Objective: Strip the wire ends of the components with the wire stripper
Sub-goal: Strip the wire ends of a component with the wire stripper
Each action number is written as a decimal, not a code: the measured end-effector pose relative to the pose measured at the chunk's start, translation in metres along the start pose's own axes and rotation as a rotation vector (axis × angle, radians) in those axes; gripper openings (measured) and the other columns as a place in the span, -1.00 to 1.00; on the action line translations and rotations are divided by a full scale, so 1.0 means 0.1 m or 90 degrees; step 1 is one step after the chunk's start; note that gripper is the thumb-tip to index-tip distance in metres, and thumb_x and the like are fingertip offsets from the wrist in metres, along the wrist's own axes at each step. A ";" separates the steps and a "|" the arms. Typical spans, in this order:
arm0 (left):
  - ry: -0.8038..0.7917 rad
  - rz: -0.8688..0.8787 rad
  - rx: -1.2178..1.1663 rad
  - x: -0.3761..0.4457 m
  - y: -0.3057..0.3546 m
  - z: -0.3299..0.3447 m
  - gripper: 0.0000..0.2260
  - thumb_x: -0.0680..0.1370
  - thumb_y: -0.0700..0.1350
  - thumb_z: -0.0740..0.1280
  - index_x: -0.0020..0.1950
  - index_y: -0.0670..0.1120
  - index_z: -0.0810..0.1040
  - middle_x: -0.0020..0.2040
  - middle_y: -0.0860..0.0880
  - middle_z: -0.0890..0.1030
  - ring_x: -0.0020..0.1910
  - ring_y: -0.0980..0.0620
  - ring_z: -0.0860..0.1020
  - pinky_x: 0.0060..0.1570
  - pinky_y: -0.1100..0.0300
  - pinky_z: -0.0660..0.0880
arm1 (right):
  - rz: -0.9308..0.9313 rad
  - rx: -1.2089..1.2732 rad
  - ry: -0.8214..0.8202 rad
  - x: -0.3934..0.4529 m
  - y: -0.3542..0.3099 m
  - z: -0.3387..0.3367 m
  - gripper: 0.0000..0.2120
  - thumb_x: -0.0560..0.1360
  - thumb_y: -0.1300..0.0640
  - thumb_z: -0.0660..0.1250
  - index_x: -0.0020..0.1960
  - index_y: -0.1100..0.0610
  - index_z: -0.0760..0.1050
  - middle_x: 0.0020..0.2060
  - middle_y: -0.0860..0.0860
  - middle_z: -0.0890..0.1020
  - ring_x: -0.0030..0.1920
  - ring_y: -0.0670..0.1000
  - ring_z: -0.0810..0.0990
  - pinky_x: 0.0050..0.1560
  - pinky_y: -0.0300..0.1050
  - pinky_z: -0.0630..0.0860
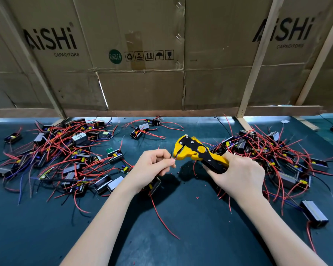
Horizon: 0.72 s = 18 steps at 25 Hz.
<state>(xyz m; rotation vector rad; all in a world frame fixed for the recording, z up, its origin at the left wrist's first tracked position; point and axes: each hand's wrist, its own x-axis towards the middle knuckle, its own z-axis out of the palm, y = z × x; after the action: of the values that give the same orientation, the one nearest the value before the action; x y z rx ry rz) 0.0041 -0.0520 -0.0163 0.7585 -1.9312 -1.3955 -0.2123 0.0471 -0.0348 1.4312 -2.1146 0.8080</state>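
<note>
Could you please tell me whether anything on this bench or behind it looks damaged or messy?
Yes. The cardboard backing has a torn seam with light showing through. Small red insulation bits lie scattered on the green mat below the wire stripper. The components' red wires lie tangled in heaps.

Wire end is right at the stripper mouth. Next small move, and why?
Probably feed the wire a bit further into the wire stripper, then squeeze. The left hand pinches the wire tip just outside the tool's mouth; the right hand already grips the handles.
</note>
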 end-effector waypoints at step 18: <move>0.049 -0.059 -0.069 0.00 0.05 0.03 -0.70 0.62 -0.22 0.22 -0.28 -0.08 0.58 -0.46 0.08 0.22 -0.53 0.11 0.13 -0.52 0.37 0.10 | 0.070 0.074 0.039 0.06 0.09 -0.08 -0.53 0.27 -0.27 0.52 -0.19 0.13 0.53 -0.36 0.03 0.56 -0.32 0.20 0.58 -0.30 -0.07 0.38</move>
<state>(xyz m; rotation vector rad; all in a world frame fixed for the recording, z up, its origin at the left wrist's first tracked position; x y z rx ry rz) 0.0013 -0.0494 -0.0124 0.8467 -1.7666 -1.4907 -0.2229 0.0516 -0.0268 1.3388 -2.1451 1.0190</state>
